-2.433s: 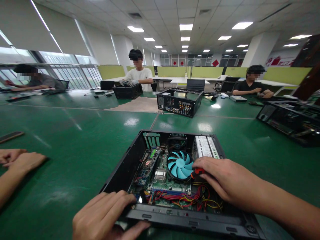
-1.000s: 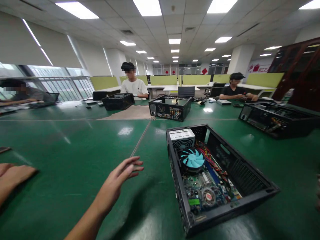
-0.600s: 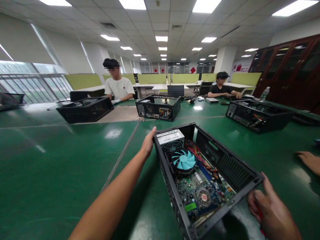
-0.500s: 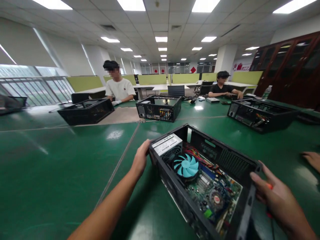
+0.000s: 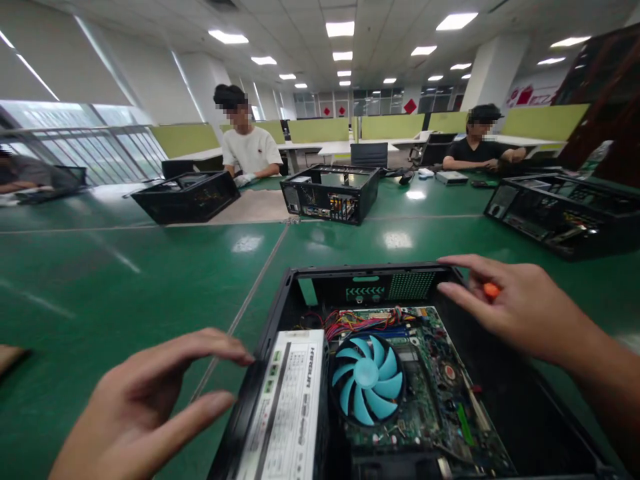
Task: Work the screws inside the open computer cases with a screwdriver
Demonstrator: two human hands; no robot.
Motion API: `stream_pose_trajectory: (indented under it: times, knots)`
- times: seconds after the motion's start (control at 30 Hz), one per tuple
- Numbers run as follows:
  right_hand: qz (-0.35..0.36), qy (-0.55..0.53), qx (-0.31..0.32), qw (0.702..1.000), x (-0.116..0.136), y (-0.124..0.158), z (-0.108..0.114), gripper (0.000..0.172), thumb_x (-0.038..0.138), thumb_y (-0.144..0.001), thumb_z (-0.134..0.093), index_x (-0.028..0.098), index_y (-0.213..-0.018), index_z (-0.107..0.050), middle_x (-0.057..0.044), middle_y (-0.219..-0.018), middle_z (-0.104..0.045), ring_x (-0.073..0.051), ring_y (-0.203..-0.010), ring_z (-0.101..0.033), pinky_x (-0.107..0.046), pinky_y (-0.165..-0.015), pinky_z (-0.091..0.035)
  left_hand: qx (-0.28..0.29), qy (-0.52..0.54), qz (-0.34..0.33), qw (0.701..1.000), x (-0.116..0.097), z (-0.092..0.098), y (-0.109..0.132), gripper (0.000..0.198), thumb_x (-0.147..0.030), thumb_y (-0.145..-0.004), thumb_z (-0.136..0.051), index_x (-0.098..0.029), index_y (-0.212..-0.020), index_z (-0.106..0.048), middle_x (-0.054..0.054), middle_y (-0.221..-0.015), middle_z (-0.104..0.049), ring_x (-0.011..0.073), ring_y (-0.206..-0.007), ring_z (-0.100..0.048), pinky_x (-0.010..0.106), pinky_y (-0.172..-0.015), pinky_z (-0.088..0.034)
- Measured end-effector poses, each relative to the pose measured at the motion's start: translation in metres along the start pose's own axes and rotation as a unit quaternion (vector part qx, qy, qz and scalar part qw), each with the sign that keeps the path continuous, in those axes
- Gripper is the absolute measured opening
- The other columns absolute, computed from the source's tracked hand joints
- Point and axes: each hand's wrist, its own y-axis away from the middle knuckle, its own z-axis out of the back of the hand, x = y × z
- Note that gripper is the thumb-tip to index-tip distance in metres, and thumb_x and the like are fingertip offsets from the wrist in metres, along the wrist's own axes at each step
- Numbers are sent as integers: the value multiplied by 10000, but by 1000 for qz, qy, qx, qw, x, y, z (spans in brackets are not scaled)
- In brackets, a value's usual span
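An open black computer case (image 5: 360, 273) lies on the green table in front of me, showing a blue cooler fan (image 5: 367, 381), a green motherboard (image 5: 430, 407), coloured wires and a white-labelled power supply (image 5: 290, 407). My left hand (image 5: 150, 400) is spread open, its fingertips against the case's left wall. My right hand (image 5: 515, 303) rests on the far right corner of the case, its fingers closed round a small screwdriver with an orange handle (image 5: 491, 290).
Three more open black cases stand farther off: (image 5: 187, 195), (image 5: 330, 192), (image 5: 565, 210). Two people sit at the far side of the table, another at the far left. Someone's hand (image 5: 7, 357) shows at the left edge.
The case has been turned round on the table: the power supply end now faces me. My left hand went from the far corner to the left wall; my right hand now sits on the far right corner.
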Motion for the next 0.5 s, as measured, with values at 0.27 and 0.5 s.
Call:
stream_pose_trajectory:
  times: [0.27,0.5]
  knots:
    - [142,143,365,909,64,-6,-25,511,260,-642,-774,124,-1128,-690,-185,-1020,-727,-372,-904,-696,-431,-755,-544,496,-314,-254,769,-74,-131,-84,1218,-417,-453,-864,-147,-1509,-322,203,-1496,-412,418,-1247,-518,499,-1054,-420]
    - [68,-6,298,952,36,7,13,360,211,-933,-417,222,-1275,-530,-99,-1217,-653,-247,-1049,-650,-351,-867,-519,510,-317,-329,728,-67,-158,-78,1413,-541,-344,-878,-46,-1514,-258,286,-1490,-370,433,-1225,-525,446,-1002,-471]
